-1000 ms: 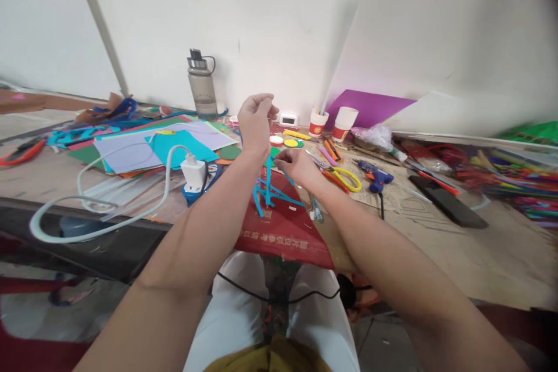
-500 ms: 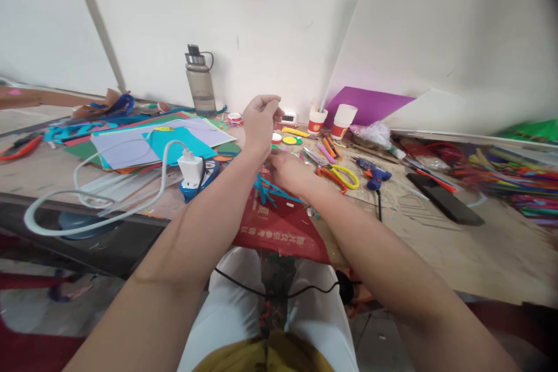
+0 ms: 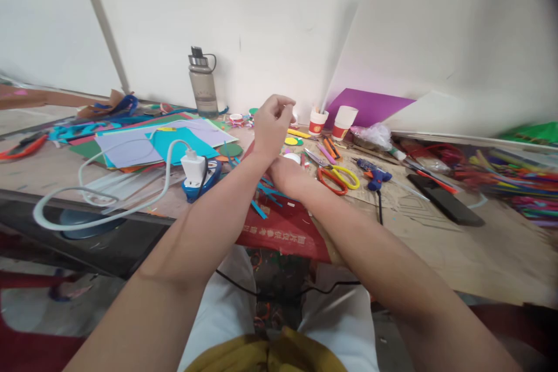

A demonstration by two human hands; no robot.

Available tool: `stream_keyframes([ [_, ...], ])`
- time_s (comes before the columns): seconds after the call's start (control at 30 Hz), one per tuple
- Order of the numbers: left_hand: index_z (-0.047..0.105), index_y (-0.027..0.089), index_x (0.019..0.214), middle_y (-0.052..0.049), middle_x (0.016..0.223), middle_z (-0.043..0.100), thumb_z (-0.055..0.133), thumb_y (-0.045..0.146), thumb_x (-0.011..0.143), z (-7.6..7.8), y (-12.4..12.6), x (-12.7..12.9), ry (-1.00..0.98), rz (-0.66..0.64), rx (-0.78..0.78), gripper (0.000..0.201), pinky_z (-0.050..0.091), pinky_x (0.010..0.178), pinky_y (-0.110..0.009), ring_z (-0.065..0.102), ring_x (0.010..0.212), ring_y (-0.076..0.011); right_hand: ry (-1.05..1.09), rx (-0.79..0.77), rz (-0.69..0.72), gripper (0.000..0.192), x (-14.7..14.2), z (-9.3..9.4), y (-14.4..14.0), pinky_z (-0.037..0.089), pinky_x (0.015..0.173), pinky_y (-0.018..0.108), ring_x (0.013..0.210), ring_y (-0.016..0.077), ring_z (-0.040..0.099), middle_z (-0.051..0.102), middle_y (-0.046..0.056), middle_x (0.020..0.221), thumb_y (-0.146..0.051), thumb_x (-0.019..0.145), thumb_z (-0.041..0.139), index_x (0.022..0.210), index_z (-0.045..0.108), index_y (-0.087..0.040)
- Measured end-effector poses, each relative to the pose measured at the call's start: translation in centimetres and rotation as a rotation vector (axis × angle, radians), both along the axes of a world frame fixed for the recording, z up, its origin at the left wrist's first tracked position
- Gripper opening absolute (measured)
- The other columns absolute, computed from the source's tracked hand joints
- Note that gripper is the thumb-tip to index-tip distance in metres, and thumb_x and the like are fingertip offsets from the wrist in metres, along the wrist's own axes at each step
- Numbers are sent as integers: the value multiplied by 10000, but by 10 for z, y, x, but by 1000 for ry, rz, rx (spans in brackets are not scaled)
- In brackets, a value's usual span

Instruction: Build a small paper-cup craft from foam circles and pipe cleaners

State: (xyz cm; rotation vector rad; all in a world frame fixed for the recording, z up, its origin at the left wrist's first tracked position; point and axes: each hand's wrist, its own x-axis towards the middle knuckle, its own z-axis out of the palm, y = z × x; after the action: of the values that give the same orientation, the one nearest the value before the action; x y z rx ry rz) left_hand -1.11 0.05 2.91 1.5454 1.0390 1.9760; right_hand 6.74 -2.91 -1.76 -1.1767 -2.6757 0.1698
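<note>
The raised left hand (image 3: pixel 271 125) has drifted rightward toward the centre of the frame, fingers still pinched together. The right hand (image 3: pixel 285 174) has sunk lower and now sits tucked behind the left wrist. The upright frame of thin blue paper strips (image 3: pixel 265 193) seen a second ago on the red sheet now lies flattened and scattered.

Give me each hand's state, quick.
Left hand: raised, fingers pinched; contents cannot be told.
Right hand: low over the blue strips; grip cannot be told.

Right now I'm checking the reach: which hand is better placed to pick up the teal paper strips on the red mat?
Right, probably. The right hand rests low beside the teal paper strips, while the left hand is raised above them, fingers pinched.
</note>
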Motion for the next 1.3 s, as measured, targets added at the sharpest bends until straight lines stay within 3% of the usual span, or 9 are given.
stream_keyframes([
  [0.2,654,228,843,13,627,598,585,190,819,-1,-14,9,59,-20,15,83,472,665,-257,616,683,-135,165,82,-208,270,11,-1,9,464,765,308,940,256,664,716,162,1055,-155,867,484,1040,692,-146],
  [0.4,649,216,849,20,604,589,583,194,826,-7,-6,7,54,-46,65,72,461,642,-247,592,620,-118,399,-69,-318,182,18,3,20,415,647,258,742,177,627,720,80,828,-163,828,540,857,714,-120],
  [0.47,640,213,849,26,598,587,569,190,833,-9,0,6,38,-50,64,76,456,623,-236,581,595,-105,434,-87,-282,172,17,4,19,409,637,246,709,160,611,716,63,801,-146,823,548,852,715,-120],
  [0.6,616,202,850,34,577,578,529,157,852,-13,13,1,13,-47,30,99,443,587,-211,578,569,-89,448,-45,-79,170,15,0,15,423,674,249,702,158,612,729,54,811,-109,798,560,839,720,-153],
  [0.83,622,191,847,28,593,587,547,157,849,-16,17,1,11,-65,12,83,450,589,-199,592,584,-86,543,98,-313,140,27,-3,29,404,647,279,662,171,589,697,62,732,-182,801,574,787,712,-159],
  [1.0,610,186,837,27,598,586,558,198,860,-15,15,1,-77,-114,-29,58,425,548,-183,564,550,-74,716,14,-402,142,46,4,43,411,654,277,643,159,570,670,39,681,-207,779,578,742,703,-150],
  [1.13,589,176,752,24,562,560,550,325,904,-13,12,-1,-86,-163,-61,217,364,490,-178,483,477,-56,988,-110,-486,136,63,8,53,388,619,268,591,128,509,613,-4,631,-246,745,590,692,668,-147],
  [1.3,596,146,689,-20,630,616,596,496,864,-19,17,0,-13,-236,-294,392,363,469,-178,517,504,-61,1223,-231,-425,143,67,9,57,359,568,246,552,98,456,574,-31,608,-300,698,626,671,631,-160],
])
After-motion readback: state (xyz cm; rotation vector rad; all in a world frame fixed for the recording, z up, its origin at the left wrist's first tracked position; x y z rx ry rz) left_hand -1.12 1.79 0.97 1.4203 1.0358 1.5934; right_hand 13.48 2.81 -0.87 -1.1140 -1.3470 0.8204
